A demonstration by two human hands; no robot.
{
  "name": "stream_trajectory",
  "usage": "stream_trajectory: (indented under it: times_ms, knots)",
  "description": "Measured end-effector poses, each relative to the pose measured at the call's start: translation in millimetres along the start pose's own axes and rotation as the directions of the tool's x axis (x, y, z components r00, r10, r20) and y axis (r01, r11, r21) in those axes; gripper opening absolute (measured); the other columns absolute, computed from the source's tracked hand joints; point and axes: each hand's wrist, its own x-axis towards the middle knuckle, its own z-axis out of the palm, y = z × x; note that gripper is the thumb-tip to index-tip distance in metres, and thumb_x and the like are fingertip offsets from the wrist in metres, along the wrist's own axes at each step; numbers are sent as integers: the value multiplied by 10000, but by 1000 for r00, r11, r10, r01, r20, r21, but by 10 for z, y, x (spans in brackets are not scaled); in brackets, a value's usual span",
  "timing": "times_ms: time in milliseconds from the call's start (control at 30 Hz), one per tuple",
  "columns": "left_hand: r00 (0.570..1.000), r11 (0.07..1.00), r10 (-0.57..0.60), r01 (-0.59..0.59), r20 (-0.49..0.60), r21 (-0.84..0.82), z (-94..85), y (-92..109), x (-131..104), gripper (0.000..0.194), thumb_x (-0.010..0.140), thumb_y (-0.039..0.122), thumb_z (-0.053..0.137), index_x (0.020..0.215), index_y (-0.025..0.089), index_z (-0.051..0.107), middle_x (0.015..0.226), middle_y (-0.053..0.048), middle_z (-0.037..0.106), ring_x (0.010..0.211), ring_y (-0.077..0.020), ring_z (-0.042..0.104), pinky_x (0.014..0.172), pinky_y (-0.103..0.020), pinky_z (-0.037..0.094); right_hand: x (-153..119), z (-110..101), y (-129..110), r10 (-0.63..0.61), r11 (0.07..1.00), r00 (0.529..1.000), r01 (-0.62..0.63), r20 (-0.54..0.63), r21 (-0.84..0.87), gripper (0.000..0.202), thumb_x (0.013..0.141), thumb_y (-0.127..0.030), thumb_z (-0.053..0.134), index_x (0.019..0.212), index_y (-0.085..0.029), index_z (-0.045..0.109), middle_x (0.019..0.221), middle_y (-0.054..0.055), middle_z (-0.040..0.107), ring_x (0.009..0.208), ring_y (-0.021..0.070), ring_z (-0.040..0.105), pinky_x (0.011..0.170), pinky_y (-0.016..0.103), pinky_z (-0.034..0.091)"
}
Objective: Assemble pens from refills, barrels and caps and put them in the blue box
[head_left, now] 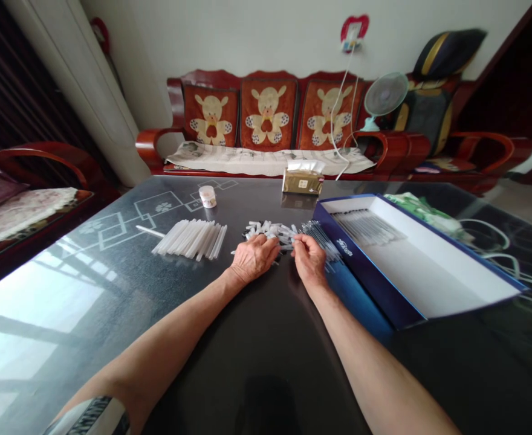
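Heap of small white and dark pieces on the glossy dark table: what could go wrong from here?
The bare left hand or bare right hand could scatter the loose heap. The right hand might also disturb the slim, translucent grey sticks beside the blue, white-lined box.

- Left sleeve [89,418]: pale, dark patterned band, dark edge; ends near elbow.
- Left forearm [170,345], left hand [254,260]: bare.
- Right forearm [361,356], right hand [311,263]: bare.
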Motion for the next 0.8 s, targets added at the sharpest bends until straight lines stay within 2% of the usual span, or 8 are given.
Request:
stream_trajectory:
  times_ms: [100, 233, 333, 433, 533, 600, 700, 800]
  knots:
    - [1000, 1000, 8, -7, -11, 17, 65, -44, -12, 400, 980, 478, 341, 1063, 232, 645, 821, -54, 636, 807, -170, 608, 641, -226, 407, -40, 36, 33, -100, 991, 995, 102, 25, -81, 195, 772, -306, 528, 850, -192, 665, 677, 18, 674, 607, 175, 609, 597, 293, 513]
    - [997, 1000, -29, 29, -70, -7, 61, -143, -22, 443, 970, 510, 341, 955, 224, 679, 799, -67, 643, 803, -183, 607, 650, -247, 404, -56, 22, 26, -189, 958, 978, 203, 86, -202, 201, 796, -277, 510, 876, -200, 677, 754, 42, 705, 700, 194, 642, 671, 310, 526]
    - [995, 999, -41, 38, -93, -33, 64, -167, -13, 441, 972, 493, 341, 964, 219, 685, 821, -80, 650, 824, -195, 605, 671, -262, 415, 92, -159, 4, -211, 924, 974, 225, 76, -310, 222, 788, -268, 507, 889, -194, 691, 791, 47, 707, 683, 181, 637, 702, 312, 524]
    - [992, 998, -22, 15, -124, -53, 96, -159, -1, 408, 976, 464, 349, 1078, 226, 665, 854, -83, 660, 840, -202, 604, 688, -274, 424, 321, -457, -6, -241, 826, 966, 256, 95, -502, 210, 730, -229, 542, 847, -178, 709, 807, 61, 692, 639, 169, 616, 717, 319, 516]
    - [984, 999, 14, -22, -175, -41, 128, -153, 11, 391, 981, 445, 351, 1144, 235, 637, 847, -73, 660, 831, -202, 605, 677, -276, 422, 440, -692, -12, -169, 706, 967, 255, 193, -660, 177, 691, -200, 572, 791, -169, 715, 765, 54, 669, 635, 167, 612, 723, 313, 502]
    - [981, 999, 41, -45, -192, -20, 130, -153, 16, 385, 985, 436, 344, 1110, 234, 648, 819, -66, 653, 804, -198, 603, 656, -274, 418, 417, -757, -25, -96, 625, 957, 273, 275, -731, 162, 711, -211, 580, 785, -179, 720, 745, 40, 654, 645, 161, 615, 717, 293, 489]
    - [979, 998, 64, -65, -192, 1, 105, -153, 19, 387, 990, 428, 335, 1058, 228, 660, 792, -57, 646, 774, -192, 600, 635, -271, 417, 310, -738, -86, -32, 473, 932, 331, 360, -816, 173, 778, -260, 569, 792, -202, 731, 768, 47, 648, 700, 172, 626, 703, 279, 467]
    - [980, 998, 68, -68, -186, 5, 82, -152, 19, 391, 993, 429, 330, 1040, 225, 660, 789, -54, 644, 766, -188, 599, 629, -268, 416, 257, -650, -208, 60, 337, 925, 334, 374, -880, 219, 818, -333, 563, 797, -209, 742, 857, 90, 675, 777, 214, 647, 684, 295, 461]
